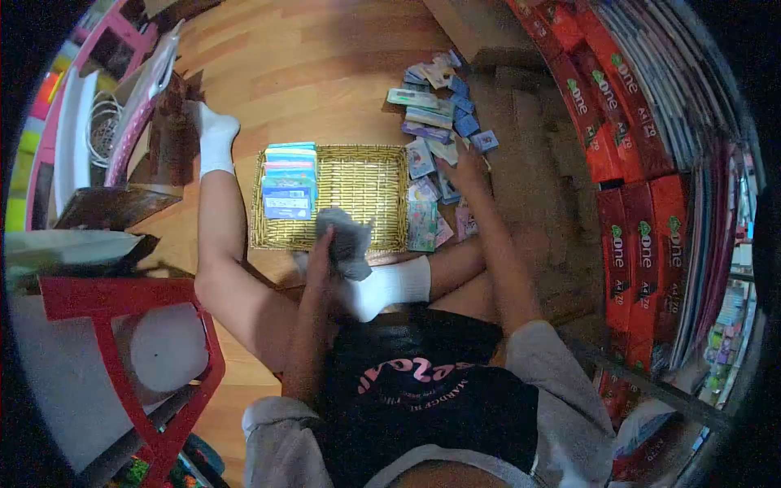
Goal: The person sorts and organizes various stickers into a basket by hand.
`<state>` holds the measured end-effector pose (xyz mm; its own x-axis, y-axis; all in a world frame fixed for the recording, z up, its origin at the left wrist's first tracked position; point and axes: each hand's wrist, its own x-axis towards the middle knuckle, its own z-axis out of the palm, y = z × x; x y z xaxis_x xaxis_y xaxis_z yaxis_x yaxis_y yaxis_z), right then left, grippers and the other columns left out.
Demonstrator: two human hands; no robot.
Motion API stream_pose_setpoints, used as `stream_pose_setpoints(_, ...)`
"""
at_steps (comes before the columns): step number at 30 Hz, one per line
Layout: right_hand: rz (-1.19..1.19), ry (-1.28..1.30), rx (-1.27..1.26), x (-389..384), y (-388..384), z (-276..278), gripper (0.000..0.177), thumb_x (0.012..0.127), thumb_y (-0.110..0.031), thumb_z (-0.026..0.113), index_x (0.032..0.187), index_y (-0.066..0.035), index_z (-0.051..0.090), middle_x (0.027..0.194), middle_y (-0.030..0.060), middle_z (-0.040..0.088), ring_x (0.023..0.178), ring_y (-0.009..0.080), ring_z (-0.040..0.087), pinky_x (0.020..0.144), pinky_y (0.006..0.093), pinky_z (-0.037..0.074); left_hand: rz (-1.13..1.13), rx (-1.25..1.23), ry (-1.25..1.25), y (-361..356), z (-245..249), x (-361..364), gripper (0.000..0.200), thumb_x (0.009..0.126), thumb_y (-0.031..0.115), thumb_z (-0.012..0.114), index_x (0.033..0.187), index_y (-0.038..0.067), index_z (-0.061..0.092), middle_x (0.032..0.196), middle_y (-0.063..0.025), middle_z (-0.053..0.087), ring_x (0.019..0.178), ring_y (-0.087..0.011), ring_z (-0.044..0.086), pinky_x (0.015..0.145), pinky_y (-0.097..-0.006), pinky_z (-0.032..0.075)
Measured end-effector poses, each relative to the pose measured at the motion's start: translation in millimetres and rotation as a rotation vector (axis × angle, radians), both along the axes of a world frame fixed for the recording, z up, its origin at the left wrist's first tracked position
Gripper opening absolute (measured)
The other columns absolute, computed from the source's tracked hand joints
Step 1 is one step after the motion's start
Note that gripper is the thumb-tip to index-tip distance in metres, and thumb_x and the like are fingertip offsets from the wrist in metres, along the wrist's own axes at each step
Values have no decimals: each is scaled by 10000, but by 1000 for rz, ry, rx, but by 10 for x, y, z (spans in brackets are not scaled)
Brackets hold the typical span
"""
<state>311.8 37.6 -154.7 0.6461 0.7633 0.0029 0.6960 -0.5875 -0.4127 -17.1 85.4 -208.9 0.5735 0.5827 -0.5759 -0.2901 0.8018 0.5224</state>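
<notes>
My left hand (320,250) is closed on a crumpled grey cloth (346,236), held over the near edge of a woven basket (362,153). Inside the basket's left side, a row of thin blue, white and pink packets (289,183) stands overlapping. My right hand (467,172) reaches over loose small packets to the right of the basket, its fingers apart and touching a pale packet (442,151). Motion blur softens its fingertips. Green-and-white packets (423,224) lean against the basket's right rim.
More small packets (427,106) are scattered on the wooden floor (325,65) beyond my right hand. Red paper-ream packs (634,236) and stacked notebooks line the right side. A red plastic frame (122,301) and a brown box (159,146) stand at left. My legs surround the basket.
</notes>
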Motion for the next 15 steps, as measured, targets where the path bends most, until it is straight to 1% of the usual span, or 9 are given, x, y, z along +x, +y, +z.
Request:
stream_pose_setpoints(3, 41, -132, -103, 38, -47, -7, 638, 701, -347, 626, 1224, -78, 377, 1196, 237, 393, 1101, 364, 394, 886, 449, 348, 41, 146, -84, -78, 403, 171, 459, 780, 354, 552, 1067, 2, 486, 998, -82, 536, 892, -201, 530, 798, -313, 424)
stream_pose_setpoints(5, 1, -166, -84, 54, -84, 70, 631, 700, -339, 627, 1208, -52, 388, 1175, 231, 414, 1077, 351, 419, 871, 436, 365, 48, -7, -177, -117, 438, 133, 478, 793, 328, 539, 1121, -8, 449, 1080, -85, 504, 970, -199, 495, 857, -314, 386)
stream_pose_setpoints(7, -42, -189, -62, 43, -158, 178, 624, 699, -331, 629, 1192, -26, 399, 1155, 226, 434, 1054, 338, 445, 856, 422, 381, 113, 276, 50, -216, 619, 111, 497, 811, 302, 517, 1182, -6, 399, 1171, -85, 447, 1045, -193, 444, 905, -317, 338)
stream_pose_setpoints(9, -65, 212, 293, 10, -329, 299, 588, 703, -293, 640, 1157, 10, 419, 1057, 220, 502, 957, 327, 509, 813, 412, 418, 98, 128, 139, -129, 532, 120, 497, 820, 294, 504, 1198, -5, 384, 1198, -80, 422, 1065, -187, 425, 916, -315, 322)
stream_pose_setpoints(10, -61, 211, 284, -89, -386, 425, 588, 703, -293, 640, 1157, 10, 419, 1057, 220, 502, 957, 327, 509, 813, 412, 418, 81, -15, 227, -87, 505, 139, 497, 830, 286, 492, 1214, -4, 368, 1226, -76, 398, 1086, -181, 406, 928, -314, 307)
stream_pose_setpoints(11, -198, 498, 410, -190, -451, 552, 564, 721, -283, 631, 1152, 14, 421, 1032, 200, 522, 941, 307, 519, 807, 399, 423, 87, -25, 226, -91, 494, 140, 497, 830, 286, 492, 1214, -4, 368, 1226, -76, 398, 1086, -181, 406, 928, -314, 307)
stream_pose_setpoints(12, -338, 786, 532, -303, -510, 645, 540, 738, -273, 622, 1147, 18, 423, 1007, 180, 542, 925, 287, 529, 801, 385, 428, 84, -1, 116, -103, 508, 144, 487, 834, 288, 486, 1210, 0, 374, 1218, -76, 407, 1086, -184, 409, 922, -318, 313)
stream_pose_setpoints(13, -335, 786, 522, -427, -574, 679, 540, 738, -273, 622, 1147, 18, 423, 1007, 180, 542, 925, 287, 529, 801, 385, 428, 82, 24, 6, -113, 527, 153, 477, 838, 290, 481, 1206, 4, 380, 1209, -75, 416, 1085, -187, 412, 916, -323, 319)
stream_pose_setpoints(15, -259, 1306, 667, -717, -671, 691, 549, 746, -247, 627, 1171, 16, 400, 1071, 173, 511, 976, 271, 499, 840, 367, 399, 69, 25, -51, -130, 569, 196, 458, 841, 300, 479, 1192, 18, 397, 1197, -81, 430, 1087, -186, 413, 913, -341, 324)
